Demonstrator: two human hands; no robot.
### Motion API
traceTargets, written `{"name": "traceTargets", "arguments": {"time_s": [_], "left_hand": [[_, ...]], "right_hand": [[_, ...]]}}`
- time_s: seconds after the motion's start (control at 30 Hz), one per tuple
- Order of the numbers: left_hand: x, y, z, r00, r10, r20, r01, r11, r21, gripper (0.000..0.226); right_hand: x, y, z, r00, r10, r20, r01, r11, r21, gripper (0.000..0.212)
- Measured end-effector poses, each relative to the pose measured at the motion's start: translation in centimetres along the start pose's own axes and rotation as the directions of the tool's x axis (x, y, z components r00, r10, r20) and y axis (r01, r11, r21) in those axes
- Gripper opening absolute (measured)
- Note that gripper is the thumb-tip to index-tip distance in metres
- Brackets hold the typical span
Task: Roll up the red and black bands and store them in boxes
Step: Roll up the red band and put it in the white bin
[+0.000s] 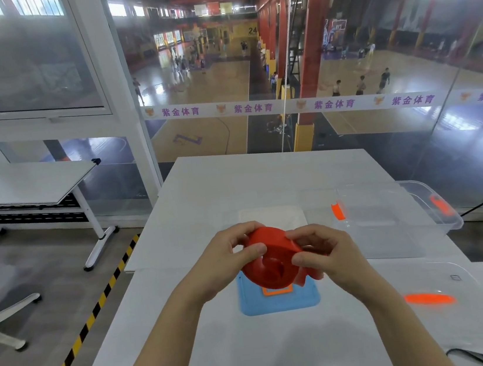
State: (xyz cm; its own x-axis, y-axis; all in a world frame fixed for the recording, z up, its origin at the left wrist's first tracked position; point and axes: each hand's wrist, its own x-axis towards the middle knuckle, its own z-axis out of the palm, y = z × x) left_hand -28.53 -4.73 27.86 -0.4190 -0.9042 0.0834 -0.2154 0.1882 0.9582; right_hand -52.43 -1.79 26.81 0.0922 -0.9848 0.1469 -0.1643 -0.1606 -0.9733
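Note:
A red band [270, 256], wound into a loose roll, is held above the white table [235, 189] by both hands. My left hand [228, 258] pinches its left side with thumb and fingers. My right hand [323, 252] grips the right side, where a loose end hangs down. A clear plastic box [392, 218] with orange latches stands open to the right of the hands. No black band shows in the frame.
A blue mat with an orange square [280, 299] lies under the hands. A clear lid with an orange handle [430, 299] lies at the near right. A second clear tray [269, 219] sits behind the hands. A glass wall runs along the table's far edge.

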Motion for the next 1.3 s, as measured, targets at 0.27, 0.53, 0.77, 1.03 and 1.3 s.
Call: {"name": "traceTargets", "arguments": {"time_s": [0.27, 0.53, 0.77, 1.03, 1.3], "left_hand": [[0.0, -0.3, 0.2, 1.000, -0.017, -0.011, 0.016, 0.995, -0.096, 0.022], [0.1, -0.1, 0.2, 1.000, -0.020, -0.022, 0.018, 0.995, -0.099, 0.022], [0.1, -0.2, 0.2, 0.998, -0.042, -0.045, 0.033, 0.982, -0.187, 0.022], [0.1, -0.4, -1.0, 0.994, -0.091, 0.060, 0.089, 0.996, 0.026, 0.027], [0.3, -0.1, -0.4, 0.989, -0.116, 0.089, 0.121, 0.992, -0.046, 0.037]], "right_hand": [[-0.1, 0.6, -0.1, 0.998, -0.055, -0.027, 0.056, 0.998, 0.006, 0.038], [0.0, 1.4, 0.0, 0.993, -0.094, -0.070, 0.093, 0.996, -0.011, 0.033], [0.1, 1.3, 0.1, 0.989, -0.129, -0.072, 0.124, 0.990, -0.068, 0.042], [-0.3, 1.0, -0.1, 0.991, -0.108, -0.081, 0.097, 0.987, -0.132, 0.035], [-0.4, 0.5, 0.4, 0.988, -0.146, -0.053, 0.136, 0.978, -0.155, 0.033]]}}
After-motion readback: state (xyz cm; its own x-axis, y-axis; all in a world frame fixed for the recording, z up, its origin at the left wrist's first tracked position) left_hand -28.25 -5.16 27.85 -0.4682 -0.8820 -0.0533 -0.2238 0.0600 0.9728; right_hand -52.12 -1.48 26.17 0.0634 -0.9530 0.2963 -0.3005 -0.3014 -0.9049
